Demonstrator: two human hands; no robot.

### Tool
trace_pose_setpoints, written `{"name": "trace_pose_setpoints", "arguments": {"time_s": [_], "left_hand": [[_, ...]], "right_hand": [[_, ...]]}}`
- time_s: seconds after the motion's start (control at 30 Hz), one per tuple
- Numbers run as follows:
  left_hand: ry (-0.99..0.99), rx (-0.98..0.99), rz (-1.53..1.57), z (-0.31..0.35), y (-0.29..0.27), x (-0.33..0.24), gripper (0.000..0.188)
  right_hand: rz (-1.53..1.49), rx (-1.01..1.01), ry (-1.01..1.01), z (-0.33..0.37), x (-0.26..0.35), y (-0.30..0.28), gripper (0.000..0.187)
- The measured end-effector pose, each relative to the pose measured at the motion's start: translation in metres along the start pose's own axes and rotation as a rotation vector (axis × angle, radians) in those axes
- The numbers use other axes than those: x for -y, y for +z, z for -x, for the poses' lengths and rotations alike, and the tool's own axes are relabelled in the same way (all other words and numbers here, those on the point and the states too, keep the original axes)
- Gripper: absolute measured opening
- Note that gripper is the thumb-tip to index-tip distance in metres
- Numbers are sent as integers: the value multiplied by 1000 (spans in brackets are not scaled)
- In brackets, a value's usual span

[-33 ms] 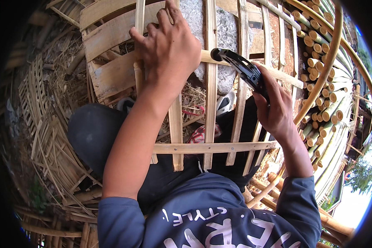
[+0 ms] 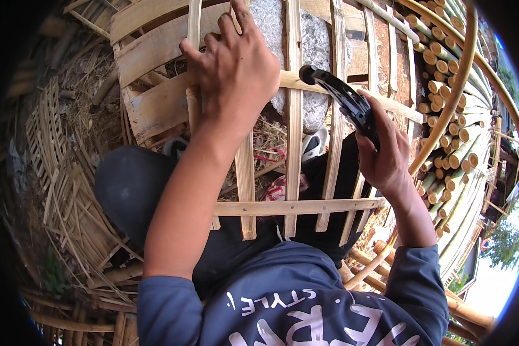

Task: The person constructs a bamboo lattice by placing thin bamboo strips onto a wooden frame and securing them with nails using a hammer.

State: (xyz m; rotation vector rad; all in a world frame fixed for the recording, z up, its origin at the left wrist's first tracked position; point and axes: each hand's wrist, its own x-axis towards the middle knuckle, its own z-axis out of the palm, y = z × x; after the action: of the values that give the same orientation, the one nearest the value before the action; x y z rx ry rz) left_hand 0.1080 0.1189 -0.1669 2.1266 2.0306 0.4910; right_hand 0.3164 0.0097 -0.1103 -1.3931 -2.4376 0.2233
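A lattice of split bamboo slats [image 2: 294,132] lies across my lap, with a crosspiece [image 2: 297,207] fixed over it at the near end. My left hand [image 2: 233,75] is over its far left part, fingers bent onto the slats; the thumb is hidden. It grips the lattice beside the far crosspiece [image 2: 392,104]. In my right hand [image 2: 386,150] is a black curved tool [image 2: 346,95] with a slotted body and a rounded end. That end is over the far crosspiece, and I cannot tell whether it touches. My right fingers are wrapped around the tool's near end.
A grey stone block [image 2: 315,52] sits beneath the lattice, beside wooden boards [image 2: 155,60]. Cut bamboo poles [image 2: 450,115] are stacked at the right, with a curved pole [image 2: 455,98] in front. Loose bamboo strips [image 2: 78,225] are piled at the left.
The black curved tool and my right hand have shifted slightly right. My left hand stays in place on the lattice.
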Motion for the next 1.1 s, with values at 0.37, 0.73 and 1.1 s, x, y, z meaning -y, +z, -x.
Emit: {"name": "trace_pose_setpoints", "arguments": {"time_s": [0.37,0.73,1.1], "left_hand": [[70,-66,-113,2,-9,-5,70],[39,-2,-104,9,-16,-14,69],[78,-113,-128,5,7,-10,64]], "right_hand": [[6,-147,-3,11,4,1,55],[-101,-227,8,31,-7,13,51],[-121,-211,31,38,-17,19,60]]}}
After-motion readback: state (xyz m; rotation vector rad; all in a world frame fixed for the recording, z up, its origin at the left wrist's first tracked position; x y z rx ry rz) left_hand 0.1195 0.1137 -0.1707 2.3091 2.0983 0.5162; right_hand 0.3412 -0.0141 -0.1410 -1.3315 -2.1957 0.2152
